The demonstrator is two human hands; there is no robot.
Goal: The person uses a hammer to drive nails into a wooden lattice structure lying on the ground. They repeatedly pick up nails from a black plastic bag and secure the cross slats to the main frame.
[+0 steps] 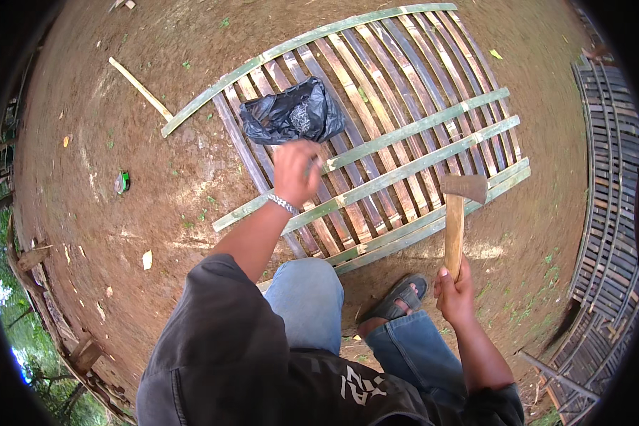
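In my right hand [456, 295] is a hatchet [454, 227], its wooden handle upright in my fist and its rusty metal head [465, 188] beyond the near edge of a slatted bamboo panel [394, 145]. A crumpled black plastic bag [263, 121] lies opened on the panel's left part, with a heap of small grey, shiny pieces [302, 117] inside. Just on the near side of the bag is my left hand [298, 172], its fingers curled and somewhat blurred. Whatever they hold, if anything, I cannot make out. Green bamboo strips [412, 174] run across the dark slats.
The panel lies on bare brown soil [170, 199]. Off to its left are a loose bamboo stick [140, 89] and a small green and black object [123, 182]. Another slatted structure [614, 192] stands along the right. My sandalled foot [403, 297] is by the panel's near edge.
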